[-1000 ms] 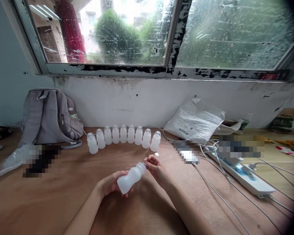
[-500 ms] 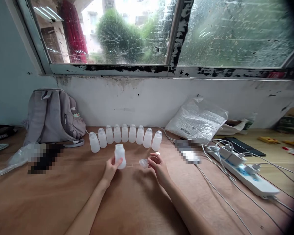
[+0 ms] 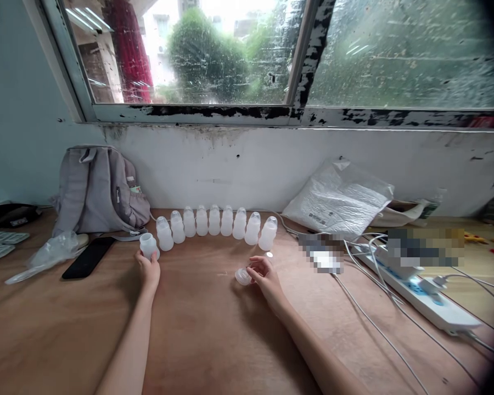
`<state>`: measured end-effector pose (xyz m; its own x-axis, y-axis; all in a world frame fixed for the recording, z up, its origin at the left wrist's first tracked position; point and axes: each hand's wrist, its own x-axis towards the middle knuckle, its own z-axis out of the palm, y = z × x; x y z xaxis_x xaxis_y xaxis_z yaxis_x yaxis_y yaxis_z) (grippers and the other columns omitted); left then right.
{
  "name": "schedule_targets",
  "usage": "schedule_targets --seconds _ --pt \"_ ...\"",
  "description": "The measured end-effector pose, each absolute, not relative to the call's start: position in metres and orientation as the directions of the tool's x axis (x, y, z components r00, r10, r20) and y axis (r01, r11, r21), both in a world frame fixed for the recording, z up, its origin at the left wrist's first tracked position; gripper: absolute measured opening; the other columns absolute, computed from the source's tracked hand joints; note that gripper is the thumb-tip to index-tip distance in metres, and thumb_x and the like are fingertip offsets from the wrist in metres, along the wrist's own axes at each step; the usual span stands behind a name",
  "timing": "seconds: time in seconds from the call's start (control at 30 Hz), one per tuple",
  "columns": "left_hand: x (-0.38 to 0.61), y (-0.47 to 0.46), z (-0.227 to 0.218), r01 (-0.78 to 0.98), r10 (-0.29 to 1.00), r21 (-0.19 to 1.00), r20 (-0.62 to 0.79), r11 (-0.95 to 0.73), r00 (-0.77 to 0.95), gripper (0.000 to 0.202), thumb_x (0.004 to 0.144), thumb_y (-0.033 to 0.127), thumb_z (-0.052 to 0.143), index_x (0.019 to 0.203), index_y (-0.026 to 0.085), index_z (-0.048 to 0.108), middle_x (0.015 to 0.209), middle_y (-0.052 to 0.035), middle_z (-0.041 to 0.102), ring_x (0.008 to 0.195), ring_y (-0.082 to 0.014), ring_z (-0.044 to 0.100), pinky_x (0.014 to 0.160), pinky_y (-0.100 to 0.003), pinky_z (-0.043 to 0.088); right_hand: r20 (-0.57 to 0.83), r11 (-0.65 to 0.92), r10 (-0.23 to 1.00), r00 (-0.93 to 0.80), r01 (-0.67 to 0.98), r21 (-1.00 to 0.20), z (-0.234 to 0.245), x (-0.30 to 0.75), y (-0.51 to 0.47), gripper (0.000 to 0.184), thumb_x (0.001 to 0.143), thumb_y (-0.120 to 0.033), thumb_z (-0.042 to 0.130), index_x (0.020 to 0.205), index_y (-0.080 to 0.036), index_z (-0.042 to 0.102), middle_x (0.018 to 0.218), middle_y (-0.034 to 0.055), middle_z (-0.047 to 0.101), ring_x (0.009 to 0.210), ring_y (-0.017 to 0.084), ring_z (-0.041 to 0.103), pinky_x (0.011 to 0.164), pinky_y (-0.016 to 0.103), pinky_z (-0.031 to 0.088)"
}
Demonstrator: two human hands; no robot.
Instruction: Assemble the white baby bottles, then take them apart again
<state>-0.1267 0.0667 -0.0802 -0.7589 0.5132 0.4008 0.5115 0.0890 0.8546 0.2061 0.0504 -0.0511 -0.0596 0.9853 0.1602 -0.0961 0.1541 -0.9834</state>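
My left hand [image 3: 149, 273] is closed around a white translucent bottle [image 3: 149, 247] with no cap on it, upright at the left end of a curved row. Several matching bottles [image 3: 214, 222] stand in that row, each topped with a clear cap. Toward the middle of the table, my right hand [image 3: 265, 277] pinches a clear plastic cap [image 3: 242, 276] low over the wood. A small white round piece [image 3: 269, 255] shows just beyond the right fingers; whether they touch it I cannot tell.
A grey backpack [image 3: 94, 192] leans on the wall, with a black phone [image 3: 88, 258] and a clear plastic bag [image 3: 53, 252] in front. Rightward are a silver padded bag [image 3: 340, 200] and a white power strip [image 3: 453, 315] with trailing cables [image 3: 366, 329]. The wooden table [image 3: 201, 334] runs beneath.
My left hand has carried the uncapped bottle leftward from the middle to the row's left end. My right hand stays nearly in place with the cap. The view has shifted slightly.
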Motion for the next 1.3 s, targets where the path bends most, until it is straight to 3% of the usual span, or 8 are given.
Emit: schedule_targets --seconds 0.13,0.27,0.4,0.5,0.6,0.77,0.97,1.3 --pt "-0.125 0.067 -0.08 0.525 0.535 0.846 0.402 0.094 -0.743 0.051 0.072 0.025 0.052 0.115 0.006 0.032 0.117 -0.0238 0.043 0.109 -0.0315 0.045 0.089 -0.044 0.036 0.224 0.225 0.971 -0.086 0.005 -0.974 -0.051 0.206 0.049 0.029 0.066 -0.034 0.064 0.088 -0.022 0.05 0.07 -0.0009 0.053 0.058 0.013 0.05 0.048 0.025 0.04" --pt "-0.116 0.058 -0.065 0.622 0.423 0.778 0.535 0.091 -0.731 0.067 0.066 0.031 0.061 0.119 0.006 0.029 0.128 -0.0254 0.028 0.124 -0.0333 0.022 0.099 -0.049 0.022 0.311 0.329 0.942 -0.123 0.169 -0.929 -0.052 0.205 0.047 0.023 0.069 -0.034 0.06 0.088 -0.022 0.054 0.073 0.0005 0.054 0.06 0.014 0.05 0.053 0.027 0.041" --pt "-0.09 0.043 -0.041 0.749 0.324 0.66 0.724 -0.065 -0.609 0.043 0.077 0.029 0.048 0.114 0.012 0.038 0.124 -0.0173 0.037 0.119 -0.0262 0.031 0.098 -0.043 0.026 0.373 0.403 0.915 -0.153 0.376 -0.834 -0.054 0.204 0.044 0.021 0.069 -0.035 0.059 0.086 -0.022 0.061 0.078 0.0031 0.053 0.059 0.014 0.048 0.059 0.03 0.041" --pt "-0.059 0.032 -0.033 0.716 0.525 0.669 0.69 -0.201 -0.498 0.029 0.079 0.026 0.043 0.107 0.015 0.045 0.104 -0.0115 0.051 0.101 -0.0223 0.048 0.087 -0.036 0.037 0.373 0.411 0.911 -0.175 0.432 -0.803 -0.057 0.201 0.045 0.022 0.067 -0.034 0.061 0.086 -0.023 0.063 0.078 0.0034 0.051 0.059 0.014 0.048 0.06 0.031 0.041" --pt "-0.021 0.021 -0.033 0.68 0.795 0.644 0.588 -0.351 -0.146 0.022 0.079 0.023 0.042 0.099 0.019 0.052 0.09 -0.0075 0.056 0.09 -0.0206 0.052 0.085 -0.035 0.039 0.375 0.409 0.912 -0.166 0.433 -0.803 -0.06 0.199 0.048 0.017 0.069 -0.035 0.06 0.08 -0.023 0.062 0.077 0.0031 0.05 0.06 0.015 0.048 0.06 0.031 0.04" --pt "0.027 0.005 -0.039 0.637 0.842 0.562 0.449 -0.527 0.301 0.032 0.074 0.019 0.048 0.106 0.02 0.053 0.101 -0.0077 0.057 0.096 -0.023 0.048 0.087 -0.038 0.037 0.434 0.458 0.887 -0.157 0.407 -0.79 -0.059 0.199 0.047 0.01 0.07 -0.031 0.059 0.072 -0.022 0.054 0.062 -0.0007 0.048 0.057 0.015 0.044 0.055 0.028 0.035" --pt "0.031 0.003 -0.046 0.663 0.858 0.551 0.394 -0.507 0.329 0.055 0.07 0.028 0.057 0.122 0.023 0.039 0.112 -0.0078 0.052 0.102 -0.0243 0.045 0.088 -0.04 0.036 0.435 0.494 0.869 -0.233 0.404 -0.77 -0.061 0.19 0.038 0.018 0.075 -0.032 0.054 0.063 -0.022 0.047 0.057 -0.0018 0.046 0.054 0.013 0.041 0.052 0.026 0.031" --pt "0.031 0.004 -0.046 0.725 0.87 0.51 0.415 -0.464 0.265 0.031 0.068 0.028 0.06 0.098 0.02 0.055 0.092 -0.0047 0.059 0.087 -0.0216 0.051 0.077 -0.035 0.042 0.477 0.57 0.822 -0.312 0.451 -0.687 -0.062 0.182 0.031 0.014 0.079 -0.025 0.046 0.066 -0.02 0.048 0.062 0.0002 0.053 0.057 0.014 0.047 0.055 0.025 0.036"
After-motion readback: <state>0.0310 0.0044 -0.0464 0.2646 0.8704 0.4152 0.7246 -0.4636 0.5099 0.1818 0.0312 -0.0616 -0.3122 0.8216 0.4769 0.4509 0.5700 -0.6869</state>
